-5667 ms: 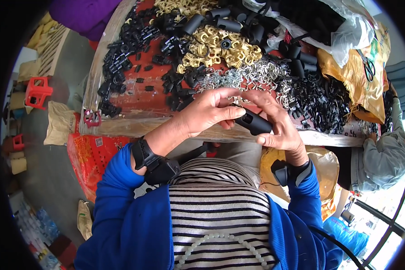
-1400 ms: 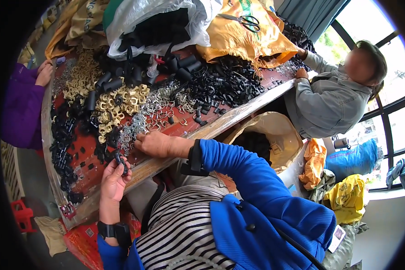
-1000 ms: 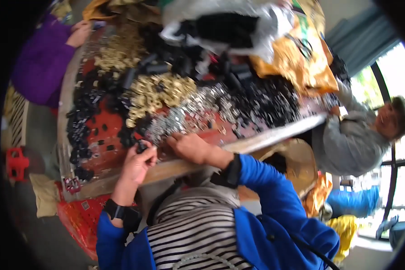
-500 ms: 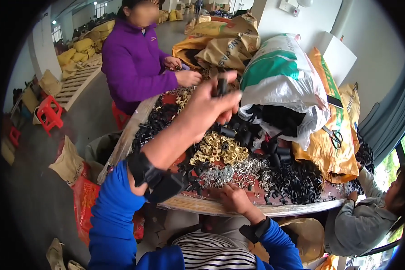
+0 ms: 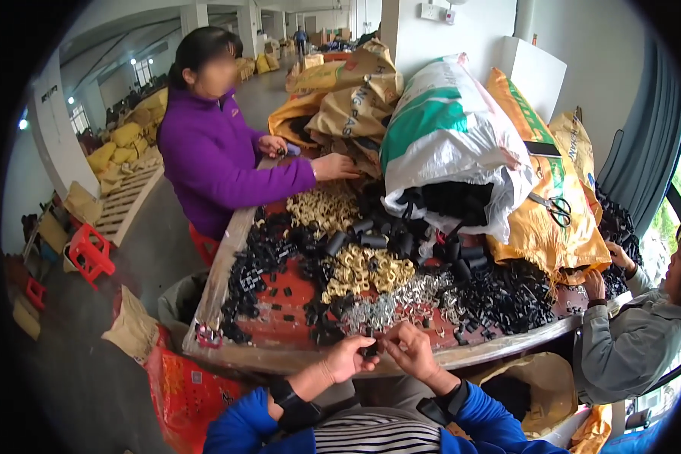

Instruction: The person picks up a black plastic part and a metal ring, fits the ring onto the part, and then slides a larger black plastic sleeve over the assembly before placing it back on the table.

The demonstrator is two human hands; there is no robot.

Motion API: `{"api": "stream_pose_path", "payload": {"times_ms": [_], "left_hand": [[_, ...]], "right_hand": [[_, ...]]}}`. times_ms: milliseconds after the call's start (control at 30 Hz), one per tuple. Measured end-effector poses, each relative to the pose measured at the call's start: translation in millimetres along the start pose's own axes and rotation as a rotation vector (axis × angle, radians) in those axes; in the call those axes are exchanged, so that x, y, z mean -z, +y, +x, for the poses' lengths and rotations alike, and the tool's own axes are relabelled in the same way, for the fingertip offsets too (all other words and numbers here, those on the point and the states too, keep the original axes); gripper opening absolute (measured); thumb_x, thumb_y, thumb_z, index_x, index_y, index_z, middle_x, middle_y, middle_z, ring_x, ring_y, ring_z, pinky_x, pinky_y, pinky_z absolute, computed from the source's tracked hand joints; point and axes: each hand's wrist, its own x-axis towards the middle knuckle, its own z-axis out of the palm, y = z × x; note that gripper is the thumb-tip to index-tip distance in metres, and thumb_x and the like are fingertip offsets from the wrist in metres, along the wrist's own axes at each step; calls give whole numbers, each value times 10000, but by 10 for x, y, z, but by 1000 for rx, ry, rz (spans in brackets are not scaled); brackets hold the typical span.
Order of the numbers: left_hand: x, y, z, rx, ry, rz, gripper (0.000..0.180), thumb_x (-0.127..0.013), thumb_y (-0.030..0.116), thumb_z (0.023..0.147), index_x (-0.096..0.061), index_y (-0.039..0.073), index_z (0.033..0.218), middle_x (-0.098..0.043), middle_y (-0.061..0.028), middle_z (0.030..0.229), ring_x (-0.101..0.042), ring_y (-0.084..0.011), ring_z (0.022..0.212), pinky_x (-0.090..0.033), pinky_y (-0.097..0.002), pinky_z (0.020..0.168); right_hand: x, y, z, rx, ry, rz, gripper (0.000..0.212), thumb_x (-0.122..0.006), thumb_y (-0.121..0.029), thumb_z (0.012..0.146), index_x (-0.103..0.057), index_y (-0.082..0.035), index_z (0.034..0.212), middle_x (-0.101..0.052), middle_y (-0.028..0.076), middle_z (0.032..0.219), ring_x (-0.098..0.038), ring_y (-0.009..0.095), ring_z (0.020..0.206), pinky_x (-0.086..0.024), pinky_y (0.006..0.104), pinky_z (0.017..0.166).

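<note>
Just above the table's front edge, my two hands meet. My left hand [image 5: 346, 359] grips a small black plastic piece [image 5: 370, 349] between thumb and fingers. Beside it, my right hand [image 5: 412, 352] is pinched closed with its fingertips at the piece; whatever it holds is too small or hidden to tell. Right behind the hands lies a heap of silvery metal hooks [image 5: 393, 300]. Farther back is a pile of gold-coloured metal hooks [image 5: 367, 271], with black cylinders [image 5: 336, 243] around it.
Small black parts [image 5: 507, 301] cover the table's right side. A white-green sack [image 5: 454, 144] spills black pieces; scissors [image 5: 558, 210] lie on an orange sack [image 5: 545, 246]. A person in purple [image 5: 227, 163] works at the left, another in grey [image 5: 632, 344] at the right. A red stool [image 5: 91, 253] stands left.
My left hand has come down from high over the table to the front edge, carrying a black piece. My right hand has lifted off the hooks and met it. The view has shifted.
</note>
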Motion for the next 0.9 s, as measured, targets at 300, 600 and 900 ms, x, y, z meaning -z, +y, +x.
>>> {"api": "stream_pose_path", "payload": {"times_ms": [300, 600, 900], "left_hand": [[-40, 22, 13, 4, -53, -121, 171, -448, 194, 825, -507, 66, 921, -548, -37, 806, -524, -143, 657, -433, -247, 559], [-113, -31, -119, -48, 68, 122, 228, -439, 191, 840, -488, 68, 1025, -548, -14, 875, -539, -99, 724, -452, -232, 606], [-122, -3, -61, -3, -75, 162, 283, -439, 184, 841, -437, 68, 1098, -528, -9, 927, -527, -88, 792, -456, -230, 661]], "right_hand": [[-59, -1, 13, 84, 2, -9, 120, -611, 4, 641, -523, -43, 708, -508, 63, 681, -488, 205, 641, -382, 277, 582], [-80, -96, -121, 69, 0, -138, 150, -632, -41, 602, -532, -74, 709, -488, 75, 824, -445, 246, 792, -339, 331, 676], [39, -103, -46, 71, -127, -63, 120, -620, -35, 560, -550, -72, 650, -478, 75, 887, -428, 255, 831, -313, 356, 746]]}}
